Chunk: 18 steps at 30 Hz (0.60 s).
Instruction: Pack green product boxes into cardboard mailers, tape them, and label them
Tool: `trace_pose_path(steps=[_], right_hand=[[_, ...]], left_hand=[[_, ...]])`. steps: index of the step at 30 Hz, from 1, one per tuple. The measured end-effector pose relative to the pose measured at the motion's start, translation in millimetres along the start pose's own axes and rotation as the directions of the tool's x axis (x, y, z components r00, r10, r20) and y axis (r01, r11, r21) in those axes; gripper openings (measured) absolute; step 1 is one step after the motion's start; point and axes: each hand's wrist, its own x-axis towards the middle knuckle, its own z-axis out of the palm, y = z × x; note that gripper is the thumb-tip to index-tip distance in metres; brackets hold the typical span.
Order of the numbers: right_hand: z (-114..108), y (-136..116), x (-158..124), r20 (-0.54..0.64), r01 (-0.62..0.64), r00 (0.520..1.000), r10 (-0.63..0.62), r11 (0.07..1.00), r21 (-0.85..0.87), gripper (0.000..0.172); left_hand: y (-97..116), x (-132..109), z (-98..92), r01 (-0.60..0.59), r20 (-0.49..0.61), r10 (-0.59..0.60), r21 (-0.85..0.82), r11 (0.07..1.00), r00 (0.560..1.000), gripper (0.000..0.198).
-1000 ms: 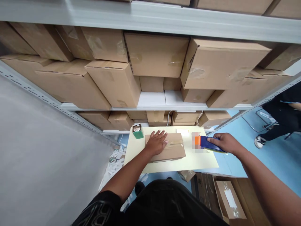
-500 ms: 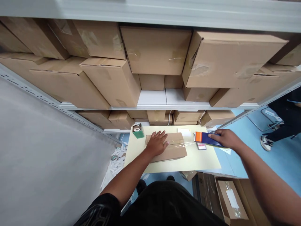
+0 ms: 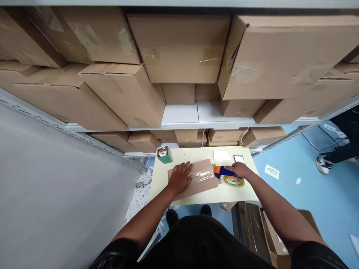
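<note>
A flat brown cardboard box (image 3: 196, 189) lies on the pale yellow table (image 3: 165, 201), with a strip of clear tape (image 3: 202, 175) along its top. My left hand (image 3: 180, 178) rests flat on the box's left part, fingers spread. In my right hand (image 3: 238, 170) is a blue and orange tape dispenser (image 3: 224, 172), its orange head at the box's right edge. A roll of tape (image 3: 234, 181) with a yellow rim shows on the dispenser, below the hand.
A green box (image 3: 165, 155) stands at the table's back left. A white card (image 3: 221, 155) and a phone (image 3: 239, 159) lie near the back edge. Shelves full of cardboard boxes (image 3: 179, 48) rise behind. An open carton (image 3: 276, 235) sits on the floor at right. A person's leg (image 3: 333, 155) shows far right.
My right hand has brought the tape dispenser left and in to the box's right edge. The tape, stretched out in the air before, now lies on the box. My left hand stays on the box.
</note>
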Motion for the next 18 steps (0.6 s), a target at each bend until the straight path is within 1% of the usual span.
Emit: trace_pose_path(steps=[2, 4, 8, 10, 12, 13, 16, 18], right_hand=[[-6.6, -6.2, 0.1, 0.026, -0.007, 1.0, 0.008, 0.999, -0.054, 0.063], [-17.5, -9.5, -5.5, 0.018, 0.002, 1.0, 0.0, 0.993, -0.115, 0.066], [-44.0, -4.5, -26.9, -0.086, 0.057, 0.994, -0.074, 0.981, -0.187, 0.067], [-51.4, -2.1, -33.9, -0.115, 0.075, 0.988, -0.099, 0.977, -0.201, 0.065], [-49.7, -5.7, -33.3, -0.113, 0.062, 0.989, -0.092, 0.968, -0.243, 0.062], [-45.6, -9.7, -30.0, -0.108, 0.029, 0.992, -0.062, 0.959, -0.283, 0.059], [-27.7, -23.3, -13.8, -0.095, -0.134, 0.99, 0.106, 0.914, -0.383, 0.048], [-17.6, -26.5, -4.7, -0.09, -0.209, 0.978, 0.189, 0.907, -0.367, 0.051]], left_hand=[[-1.1, 0.8, 0.6, -0.006, 0.008, 0.006, -0.011, 1.0, 1.0, 0.058], [-1.9, 2.0, 0.7, -0.006, 0.011, 0.006, -0.023, 1.0, 1.0, 0.059], [-3.2, 1.8, 1.5, -0.012, -0.004, 0.012, -0.037, 0.999, 1.0, 0.059], [-3.6, 0.8, 2.6, -0.016, -0.017, 0.015, -0.042, 0.999, 1.0, 0.058], [-3.7, 0.0, 3.8, -0.018, -0.026, 0.017, -0.048, 0.999, 1.0, 0.058], [-3.8, -0.3, 4.2, -0.019, -0.028, 0.018, -0.049, 0.999, 0.999, 0.058], [-4.0, -0.3, 4.5, -0.021, -0.025, 0.019, -0.054, 0.998, 0.999, 0.058], [-4.2, 0.1, 4.1, -0.022, -0.021, 0.021, -0.057, 0.998, 1.0, 0.058]])
